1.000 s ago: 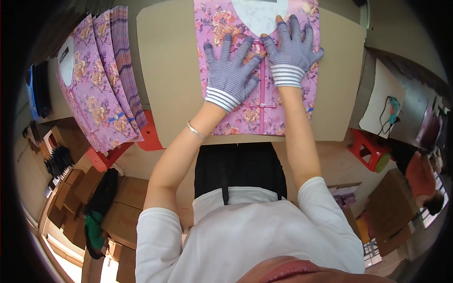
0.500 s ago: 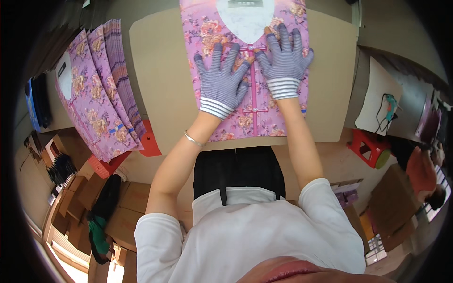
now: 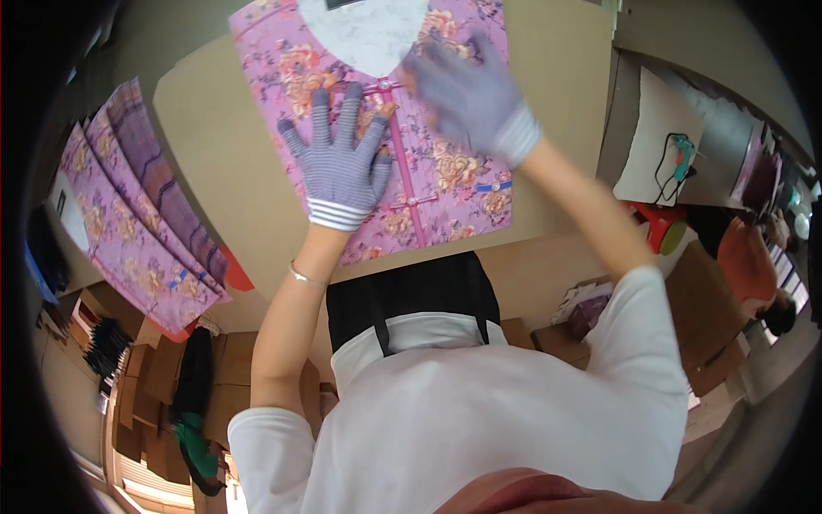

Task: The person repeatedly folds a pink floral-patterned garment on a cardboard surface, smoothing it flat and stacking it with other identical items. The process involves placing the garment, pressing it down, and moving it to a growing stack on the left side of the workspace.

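Observation:
A folded pink-purple floral blouse [image 3: 454, 163] lies face up on the tan board of the worktable, a pink placket with knotted fastenings running down its middle. The pale lining shows in its neck opening. My left hand [image 3: 342, 163], in a striped grey-purple glove, rests flat on the blouse left of the placket, fingers spread. Over the upper right part of the blouse is my right hand [image 3: 475, 98], gloved the same way. Motion blurs it, but its fingers look stretched out and no object shows in it. Whether it touches the cloth I cannot tell.
Several matching folded blouses [image 3: 128, 214] lie overlapped at the left. On the right side, a teal tool with a black cord [image 3: 682, 158] lies on a pale sheet [image 3: 646, 128]. A red stool [image 3: 658, 227] stands below. Cardboard boxes [image 3: 154, 394] and other people are farther off.
My right hand has lifted or slid from its flat, spread pose on the blouse and is now blurred by motion. The left stays flat on the cloth. The whole view has shifted and tilted.

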